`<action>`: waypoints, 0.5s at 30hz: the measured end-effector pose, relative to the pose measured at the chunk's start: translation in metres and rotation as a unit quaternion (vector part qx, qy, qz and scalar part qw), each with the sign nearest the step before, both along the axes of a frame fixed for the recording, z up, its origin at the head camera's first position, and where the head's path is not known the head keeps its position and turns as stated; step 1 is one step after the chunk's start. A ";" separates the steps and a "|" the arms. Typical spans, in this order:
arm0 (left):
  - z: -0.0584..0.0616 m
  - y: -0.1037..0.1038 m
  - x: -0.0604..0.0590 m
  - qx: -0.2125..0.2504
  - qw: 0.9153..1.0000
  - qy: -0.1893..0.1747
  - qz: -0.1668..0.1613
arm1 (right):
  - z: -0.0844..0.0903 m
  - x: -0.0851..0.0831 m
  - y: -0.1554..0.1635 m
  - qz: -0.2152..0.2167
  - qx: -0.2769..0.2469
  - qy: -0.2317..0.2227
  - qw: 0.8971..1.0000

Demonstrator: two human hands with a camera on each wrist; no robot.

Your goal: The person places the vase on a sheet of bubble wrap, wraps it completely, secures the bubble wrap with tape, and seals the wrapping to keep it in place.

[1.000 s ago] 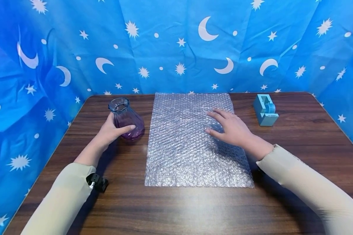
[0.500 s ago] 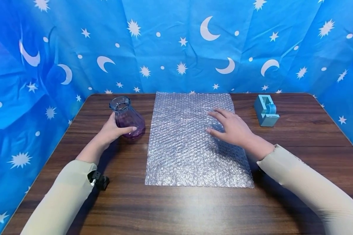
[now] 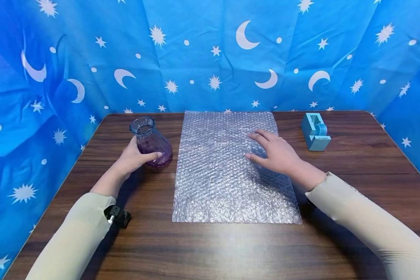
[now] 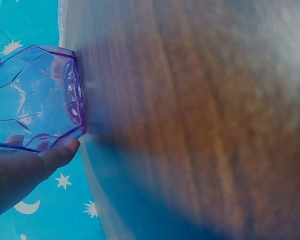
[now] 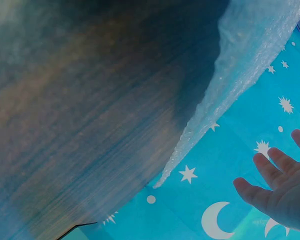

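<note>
Purple glass vase (image 3: 150,142) stood upright on the wooden surface (image 3: 210,249), left hand (image 3: 133,157) curled around its body. Right hand (image 3: 276,153) lay flat, fingers spread, on the bubble wrap sheet (image 3: 224,186).

Head view looks down over the table (image 3: 231,249); both wrist views skim its surface closely.

We wear long, close-fitting sleeves in a pale cream colour on both arms, finely ribbed, each ending at the wrist. A small black mount with a silver screw (image 3: 117,216) sits under our left sleeve (image 3: 77,233). Both hands are bare.
</note>
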State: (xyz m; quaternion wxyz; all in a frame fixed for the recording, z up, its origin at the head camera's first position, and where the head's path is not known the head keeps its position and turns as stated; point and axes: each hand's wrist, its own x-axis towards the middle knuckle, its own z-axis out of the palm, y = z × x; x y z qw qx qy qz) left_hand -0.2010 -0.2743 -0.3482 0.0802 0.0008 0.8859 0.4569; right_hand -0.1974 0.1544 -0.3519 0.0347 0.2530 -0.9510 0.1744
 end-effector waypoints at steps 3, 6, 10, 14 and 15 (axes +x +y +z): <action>-0.001 0.001 0.002 0.004 1.000 0.003 0.000 | -0.001 0.000 0.001 0.002 0.002 -0.001 1.000; -0.001 0.001 0.004 0.005 1.000 0.005 0.000 | -0.001 0.000 0.001 0.004 0.000 -0.004 1.000; 0.000 0.002 0.006 0.000 1.000 0.003 0.000 | 0.002 0.000 0.004 0.003 0.002 -0.012 1.000; 0.005 0.004 0.007 -0.006 1.000 0.001 0.000 | 0.008 0.000 0.008 -0.004 0.008 -0.008 1.000; 0.006 0.005 0.007 -0.006 1.000 0.003 0.001 | 0.009 0.000 0.009 -0.008 0.008 -0.006 1.000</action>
